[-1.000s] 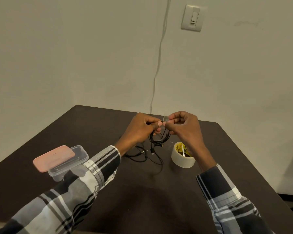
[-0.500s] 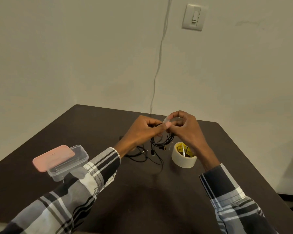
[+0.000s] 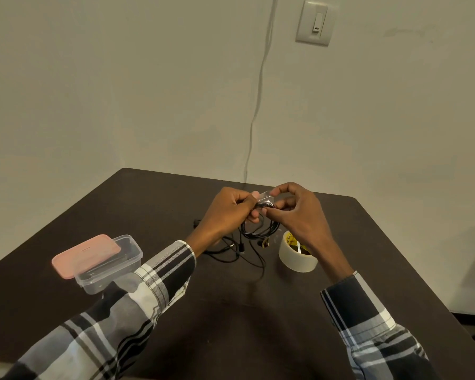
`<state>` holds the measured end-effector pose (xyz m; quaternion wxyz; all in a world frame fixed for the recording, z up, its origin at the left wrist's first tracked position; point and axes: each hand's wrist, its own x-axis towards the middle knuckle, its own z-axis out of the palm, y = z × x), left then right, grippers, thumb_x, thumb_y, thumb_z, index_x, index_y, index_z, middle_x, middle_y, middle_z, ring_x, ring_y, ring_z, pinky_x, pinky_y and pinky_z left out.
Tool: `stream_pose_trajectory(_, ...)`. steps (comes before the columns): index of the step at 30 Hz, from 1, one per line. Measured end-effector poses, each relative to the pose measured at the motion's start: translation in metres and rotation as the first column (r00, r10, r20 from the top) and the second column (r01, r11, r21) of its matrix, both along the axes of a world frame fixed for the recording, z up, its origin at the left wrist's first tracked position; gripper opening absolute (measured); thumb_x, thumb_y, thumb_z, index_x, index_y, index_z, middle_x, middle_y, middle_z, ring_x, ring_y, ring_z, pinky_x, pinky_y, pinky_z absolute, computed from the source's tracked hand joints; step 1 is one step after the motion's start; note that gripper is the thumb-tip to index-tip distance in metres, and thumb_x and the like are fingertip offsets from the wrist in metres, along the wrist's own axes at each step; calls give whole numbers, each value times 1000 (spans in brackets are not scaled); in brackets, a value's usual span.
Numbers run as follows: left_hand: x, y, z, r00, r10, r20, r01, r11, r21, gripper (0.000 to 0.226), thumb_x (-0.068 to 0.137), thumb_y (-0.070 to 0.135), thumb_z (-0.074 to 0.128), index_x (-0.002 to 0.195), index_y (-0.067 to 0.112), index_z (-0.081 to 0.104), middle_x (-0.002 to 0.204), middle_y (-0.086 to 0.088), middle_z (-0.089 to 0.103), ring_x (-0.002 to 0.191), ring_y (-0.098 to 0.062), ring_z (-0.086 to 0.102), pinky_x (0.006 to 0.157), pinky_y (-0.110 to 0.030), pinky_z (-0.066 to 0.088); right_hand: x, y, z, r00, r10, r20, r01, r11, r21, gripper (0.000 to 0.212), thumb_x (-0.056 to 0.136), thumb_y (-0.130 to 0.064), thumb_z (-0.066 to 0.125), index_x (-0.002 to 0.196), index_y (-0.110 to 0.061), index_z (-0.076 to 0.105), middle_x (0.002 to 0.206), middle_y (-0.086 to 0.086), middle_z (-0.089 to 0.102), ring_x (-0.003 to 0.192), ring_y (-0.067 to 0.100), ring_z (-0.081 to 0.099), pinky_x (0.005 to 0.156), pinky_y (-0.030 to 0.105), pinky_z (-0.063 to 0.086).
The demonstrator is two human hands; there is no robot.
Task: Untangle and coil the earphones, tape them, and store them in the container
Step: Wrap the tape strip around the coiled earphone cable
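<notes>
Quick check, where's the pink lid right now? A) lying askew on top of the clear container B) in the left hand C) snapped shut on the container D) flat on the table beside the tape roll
A: the pink lid lies skewed over the clear container, overhanging its left side, with the container's right rim uncovered.

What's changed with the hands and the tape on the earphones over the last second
The clear tape piece, held up between the fingertips a second ago, is now folded down over the coiled earphones. The right hand has opened its upper fingers into an arch while pinching tape and coil. The left hand still grips the coil. The tape roll, the container with its pink lid and the loose cables stayed put.
</notes>
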<state>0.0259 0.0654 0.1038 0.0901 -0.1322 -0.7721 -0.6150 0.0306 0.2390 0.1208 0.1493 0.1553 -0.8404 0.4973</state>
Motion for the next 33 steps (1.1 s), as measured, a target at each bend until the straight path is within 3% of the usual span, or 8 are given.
stream_pose_trajectory(4,2,-3,-2,997,-66,-25,66,997,-28,13,93,17,64,94,15,77,78,-3,75,79,-16,74,73,-24,55,0,1,-1,1000,-6,-12,5,1000,-16,49,76,-16,84,115,-25,57,71,8,72,69,25,70,69,38,58)
stream_pose_trajectory(11,0,-2,-5,995,-50,-85,51,999,11,14,87,21,75,96,12,77,74,-4,76,71,-19,74,74,-30,60,-2,1,-3,1000,11,-6,-11,1000,6,41,80,-21,81,113,-28,58,70,-14,68,63,5,66,60,18,55)
stream_pose_trajectory(16,0,-3,-4,994,-55,-99,60,997,47,13,86,18,75,96,11,78,79,-6,77,75,-25,75,78,-39,61,1,1,-4,984,119,130,-105,988,-109,31,86,-24,76,114,-24,61,84,13,76,82,31,72,73,41,58)
stream_pose_trajectory(21,2,-7,-1,990,-74,-116,71,997,-34,15,85,22,75,96,14,78,82,0,77,75,-16,73,75,-31,59,1,4,-4,943,221,247,-157,954,-255,35,87,-18,77,119,-12,63,83,19,75,75,19,73,67,27,57)
stream_pose_trajectory(24,2,-7,0,991,-77,-105,73,996,-45,14,83,20,77,96,15,79,85,3,78,82,-11,73,80,-29,58,-1,6,-7,934,228,276,-139,941,-309,37,83,-14,80,118,-10,66,89,22,75,78,24,73,78,41,57)
stream_pose_trajectory(27,2,-7,-1,992,-96,-85,95,995,-16,15,82,19,78,95,14,79,85,2,78,82,-10,72,74,-22,56,-2,8,-10,926,240,293,-130,928,-350,36,81,-12,81,115,-11,68,93,21,75,80,26,73,87,51,55)
stream_pose_trajectory(33,2,-7,-2,990,-131,-52,133,991,31,13,79,18,79,93,18,80,85,-1,77,79,-12,70,74,-23,57,-2,15,-11,892,316,323,-140,873,-467,42,76,-4,82,115,-8,69,91,19,73,75,22,69,68,29,57)
